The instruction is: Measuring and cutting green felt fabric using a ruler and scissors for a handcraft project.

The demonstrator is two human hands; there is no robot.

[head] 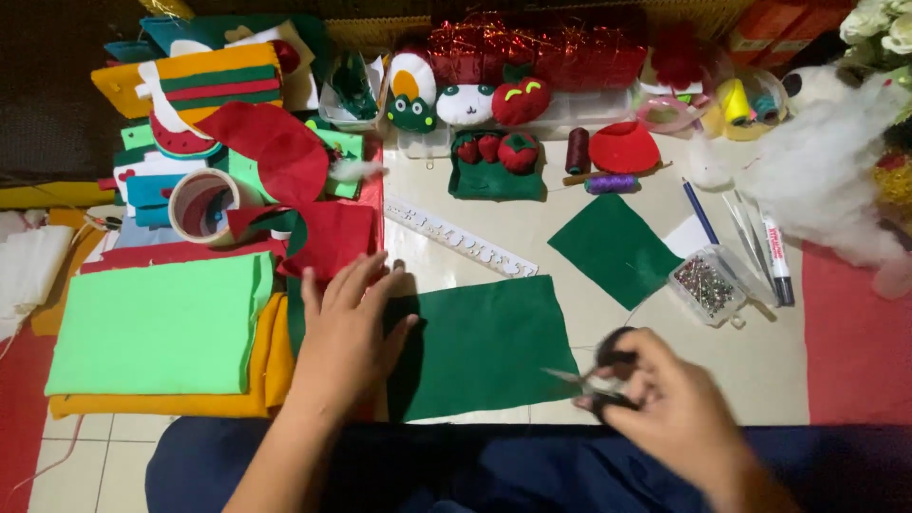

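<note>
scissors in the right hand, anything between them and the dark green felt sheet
Nothing visible. The scissors in the right hand are at the right edge of the dark green felt sheet, which the left hand presses flat.

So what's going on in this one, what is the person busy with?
A person sits at a floor covered with felt craft supplies. The left hand lies flat on a dark green felt sheet, pinning down its left end. The right hand holds a pair of black-handled scissors at the sheet's right edge, blades pointing toward the felt; the hand is blurred. Nearby lie a second dark green square, a clear box of pins, a white ruler and stacked light green and orange felt.
</note>
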